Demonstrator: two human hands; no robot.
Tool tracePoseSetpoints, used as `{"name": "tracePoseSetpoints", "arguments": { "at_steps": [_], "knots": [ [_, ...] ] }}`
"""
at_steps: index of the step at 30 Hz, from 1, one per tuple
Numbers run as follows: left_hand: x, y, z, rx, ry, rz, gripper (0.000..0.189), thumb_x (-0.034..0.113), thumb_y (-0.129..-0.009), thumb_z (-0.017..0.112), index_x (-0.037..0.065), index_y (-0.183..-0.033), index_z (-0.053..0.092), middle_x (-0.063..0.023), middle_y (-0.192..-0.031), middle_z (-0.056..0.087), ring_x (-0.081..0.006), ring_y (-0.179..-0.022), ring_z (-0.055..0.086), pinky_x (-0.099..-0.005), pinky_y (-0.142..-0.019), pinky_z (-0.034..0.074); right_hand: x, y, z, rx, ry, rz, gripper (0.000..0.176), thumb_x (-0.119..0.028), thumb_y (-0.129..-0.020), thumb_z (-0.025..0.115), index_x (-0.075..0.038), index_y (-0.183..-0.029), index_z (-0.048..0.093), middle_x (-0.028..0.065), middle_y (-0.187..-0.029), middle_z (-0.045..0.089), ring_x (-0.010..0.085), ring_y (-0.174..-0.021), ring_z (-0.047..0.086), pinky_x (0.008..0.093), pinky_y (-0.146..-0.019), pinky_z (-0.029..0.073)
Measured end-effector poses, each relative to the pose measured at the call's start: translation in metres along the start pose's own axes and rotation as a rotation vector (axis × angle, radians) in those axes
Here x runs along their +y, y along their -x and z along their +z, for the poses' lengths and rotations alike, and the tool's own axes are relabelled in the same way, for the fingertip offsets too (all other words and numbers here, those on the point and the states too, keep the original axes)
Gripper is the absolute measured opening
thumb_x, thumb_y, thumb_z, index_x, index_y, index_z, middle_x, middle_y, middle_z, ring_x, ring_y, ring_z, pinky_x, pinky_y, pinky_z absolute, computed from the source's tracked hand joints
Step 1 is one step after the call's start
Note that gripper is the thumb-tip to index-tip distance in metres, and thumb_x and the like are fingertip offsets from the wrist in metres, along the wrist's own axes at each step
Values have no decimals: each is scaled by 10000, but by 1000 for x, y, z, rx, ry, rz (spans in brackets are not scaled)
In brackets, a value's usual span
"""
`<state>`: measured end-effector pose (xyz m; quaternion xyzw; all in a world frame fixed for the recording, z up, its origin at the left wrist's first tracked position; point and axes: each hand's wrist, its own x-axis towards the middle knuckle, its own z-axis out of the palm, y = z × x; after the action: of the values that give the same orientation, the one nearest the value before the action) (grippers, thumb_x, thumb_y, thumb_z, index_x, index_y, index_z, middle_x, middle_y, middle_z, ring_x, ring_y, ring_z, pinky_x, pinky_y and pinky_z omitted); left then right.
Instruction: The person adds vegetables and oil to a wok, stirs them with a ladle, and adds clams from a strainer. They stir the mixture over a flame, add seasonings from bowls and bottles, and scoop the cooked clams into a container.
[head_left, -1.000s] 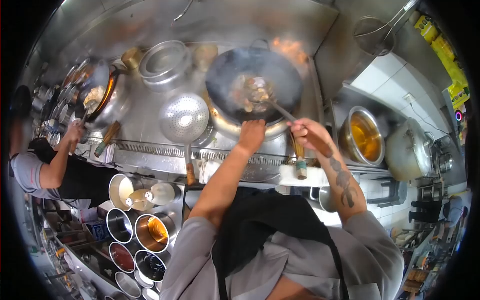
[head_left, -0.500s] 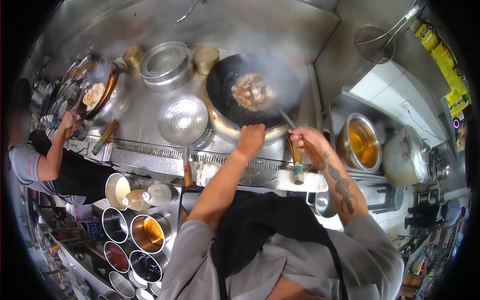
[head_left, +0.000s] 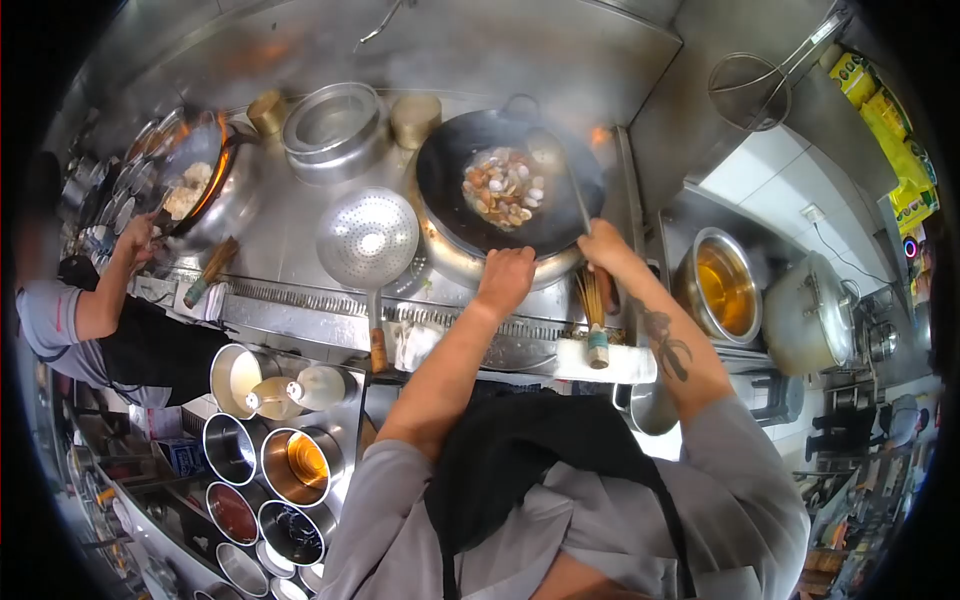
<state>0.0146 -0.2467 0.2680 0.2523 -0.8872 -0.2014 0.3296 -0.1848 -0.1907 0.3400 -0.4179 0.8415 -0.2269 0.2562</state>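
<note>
A black wok [head_left: 450,205] sits on the burner in front of me, with sliced brown and pale food [head_left: 503,188] at its middle. My left hand [head_left: 508,278] is closed on the wok's near rim. In my right hand [head_left: 606,250] is the handle of a long ladle [head_left: 572,180]; its round bowl is at the wok's far right side, beyond the food. Thin steam hangs over the wok. Just below my right hand a bamboo brush [head_left: 597,340] stands on the stove's front edge.
Left of the wok lies a perforated strainer [head_left: 367,238]. Pots of sauce and oil [head_left: 301,466] stand at lower left. A co-worker's hand [head_left: 137,240] is at another wok, far left. A metal bowl of orange liquid [head_left: 722,285] and a lidded pot [head_left: 808,310] are on the right.
The ladle's bowl has moved from the food to the wok's far right side, and my right hand has shifted slightly up. The food lies in a more compact heap with less steam over it.
</note>
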Motion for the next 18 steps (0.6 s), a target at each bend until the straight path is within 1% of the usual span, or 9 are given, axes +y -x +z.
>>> {"name": "tracePoseSetpoints", "arguments": {
  "at_steps": [1,5,6,7,9,10,13,14,18],
  "knots": [
    [-4,2,2,-2,-1,-10,137,171,-854,595,60,-796,539,-126,-763,634,-330,-785,603,-458,-720,397,1,-3,11,3,4,26,194,-109,-864,549,73,-928,563,122,-647,585,219,-489,590,348,-455,491],
    [-9,-2,2,-5,-62,-1,132,173,-850,592,63,-798,543,-132,-765,639,-330,-788,612,-459,-720,400,-13,29,-1,-296,-445,208,174,-115,-888,551,22,-992,576,56,-654,567,143,-505,549,291,-470,457],
    [-10,-3,2,-14,-54,-3,131,175,-848,592,64,-798,544,-134,-768,641,-329,-788,614,-458,-721,400,-12,42,-14,-396,-868,259,186,-132,-906,550,12,-1022,568,26,-704,540,104,-548,531,265,-484,429],
    [-10,0,2,-24,-46,-8,131,178,-846,593,65,-797,545,-136,-771,643,-329,-788,616,-456,-721,401,-2,42,-27,-608,-1267,134,271,-151,-929,524,55,-1102,503,24,-758,519,100,-583,533,274,-491,428],
    [-11,5,7,-41,-46,-16,144,187,-841,596,65,-788,544,-144,-770,644,-342,-767,617,-455,-695,409,7,15,-38,-853,-1703,504,194,-117,-932,444,12,-1057,518,6,-687,522,107,-566,523,282,-473,406],
    [-8,7,7,-53,-84,-10,143,184,-840,597,63,-785,544,-144,-770,644,-345,-762,617,-456,-689,410,23,3,-36,-1069,-1660,419,210,-127,-932,445,9,-1080,501,-16,-699,519,99,-550,507,264,-476,396],
    [-17,5,5,-31,-78,2,135,171,-841,601,62,-783,545,-140,-754,638,-345,-755,616,-463,-684,412,-8,55,-32,-727,-1421,432,226,-160,-937,474,12,-1079,510,-22,-709,521,81,-540,495,252,-466,405],
    [-18,7,8,-21,-47,8,132,166,-842,602,63,-783,545,-138,-746,635,-343,-754,617,-465,-685,412,-12,66,-29,-731,-1369,342,287,-165,-952,452,48,-1145,451,5,-758,520,86,-585,544,250,-502,438],
    [0,-1,-5,19,-41,31,131,164,-853,597,58,-797,546,-132,-736,630,-337,-758,615,-473,-703,405,27,25,-41,-889,-1640,356,278,-175,-949,447,29,-1134,482,-8,-735,516,81,-583,541,231,-471,411]
  ]
}}
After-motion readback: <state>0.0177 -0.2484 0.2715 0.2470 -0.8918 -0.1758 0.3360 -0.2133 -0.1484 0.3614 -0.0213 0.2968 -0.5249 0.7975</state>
